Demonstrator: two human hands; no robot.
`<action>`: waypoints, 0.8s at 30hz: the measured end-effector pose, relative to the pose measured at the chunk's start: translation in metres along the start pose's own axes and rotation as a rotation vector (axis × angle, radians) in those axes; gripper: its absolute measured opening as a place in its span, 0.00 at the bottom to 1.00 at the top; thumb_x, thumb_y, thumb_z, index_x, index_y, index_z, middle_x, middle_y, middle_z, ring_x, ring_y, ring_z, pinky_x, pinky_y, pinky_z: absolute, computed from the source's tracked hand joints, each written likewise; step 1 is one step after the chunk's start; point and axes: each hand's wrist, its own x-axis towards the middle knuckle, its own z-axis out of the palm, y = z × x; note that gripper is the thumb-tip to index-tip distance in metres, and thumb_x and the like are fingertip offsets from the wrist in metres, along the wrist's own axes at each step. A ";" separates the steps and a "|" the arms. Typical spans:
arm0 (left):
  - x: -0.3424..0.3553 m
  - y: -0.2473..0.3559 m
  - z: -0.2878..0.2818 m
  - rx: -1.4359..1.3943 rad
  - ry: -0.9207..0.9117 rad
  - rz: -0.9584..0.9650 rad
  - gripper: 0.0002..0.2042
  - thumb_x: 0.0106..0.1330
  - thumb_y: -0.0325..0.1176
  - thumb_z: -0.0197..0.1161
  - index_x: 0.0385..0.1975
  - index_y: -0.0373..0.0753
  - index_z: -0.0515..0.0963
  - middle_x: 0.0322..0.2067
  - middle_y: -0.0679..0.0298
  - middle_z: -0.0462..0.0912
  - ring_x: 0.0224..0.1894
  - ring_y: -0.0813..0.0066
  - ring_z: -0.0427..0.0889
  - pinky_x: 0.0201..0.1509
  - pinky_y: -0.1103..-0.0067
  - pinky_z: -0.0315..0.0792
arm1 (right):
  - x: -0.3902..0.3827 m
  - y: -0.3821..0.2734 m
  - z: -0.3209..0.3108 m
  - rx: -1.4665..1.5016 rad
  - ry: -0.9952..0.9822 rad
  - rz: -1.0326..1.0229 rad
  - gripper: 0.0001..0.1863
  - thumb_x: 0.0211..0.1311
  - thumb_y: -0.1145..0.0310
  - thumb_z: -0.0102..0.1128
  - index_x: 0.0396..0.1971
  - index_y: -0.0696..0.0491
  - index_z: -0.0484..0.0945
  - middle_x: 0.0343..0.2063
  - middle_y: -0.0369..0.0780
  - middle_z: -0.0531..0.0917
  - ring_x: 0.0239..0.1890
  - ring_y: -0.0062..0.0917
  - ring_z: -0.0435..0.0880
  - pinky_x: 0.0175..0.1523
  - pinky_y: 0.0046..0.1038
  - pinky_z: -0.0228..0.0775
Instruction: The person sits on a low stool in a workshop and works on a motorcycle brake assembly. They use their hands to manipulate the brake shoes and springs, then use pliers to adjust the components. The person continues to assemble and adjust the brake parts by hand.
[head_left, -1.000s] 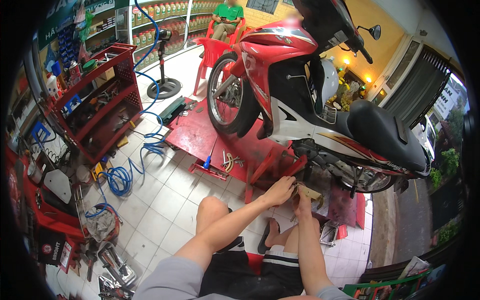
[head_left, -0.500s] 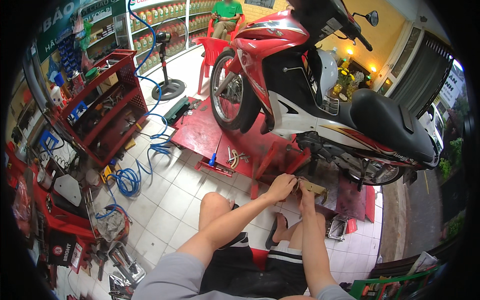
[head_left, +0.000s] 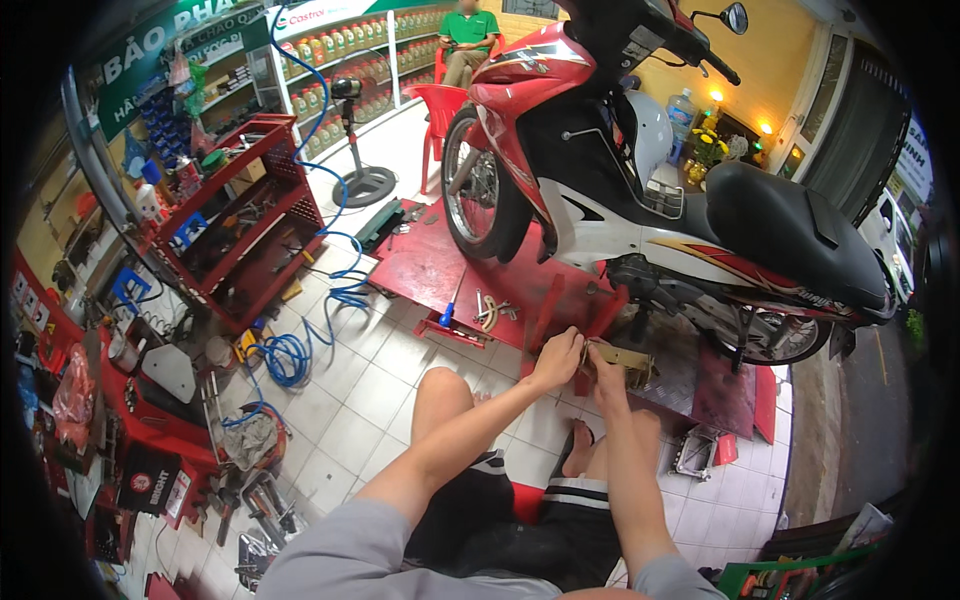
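Both my hands meet in front of the red lift bench, below the raised motorbike [head_left: 600,230]. My right hand [head_left: 607,380] grips the near end of a brass-coloured, boxy metal part [head_left: 628,357], whose far end sticks out to the right. My left hand [head_left: 558,360] is closed beside it at the part's left end, fingers bent together. What sits between the left fingers is too small and hidden to make out. A blue-handled screwdriver [head_left: 447,312] and several spanners [head_left: 491,310] lie on the bench edge to the left.
The red lift bench [head_left: 420,265] carries the motorbike. A red tool trolley [head_left: 240,215], a coiled blue air hose [head_left: 285,360] and a floor fan [head_left: 347,130] stand at left. A metal frame [head_left: 694,453] lies on the tiles at right. A seated person [head_left: 467,35] is at the back.
The view has shifted, so the surroundings sit further right. Against the bench, my hands and the brass-coloured part have moved slightly left and away from me; both hands stay closed.
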 end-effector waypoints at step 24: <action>-0.131 0.052 -0.038 0.058 0.164 -0.144 0.17 0.72 0.43 0.47 0.34 0.33 0.76 0.31 0.49 0.77 0.38 0.57 0.73 0.43 0.67 0.63 | -0.120 -0.027 0.044 -0.121 -0.269 -0.002 0.14 0.63 0.70 0.62 0.48 0.55 0.77 0.39 0.34 0.83 0.38 0.18 0.82 0.42 0.20 0.75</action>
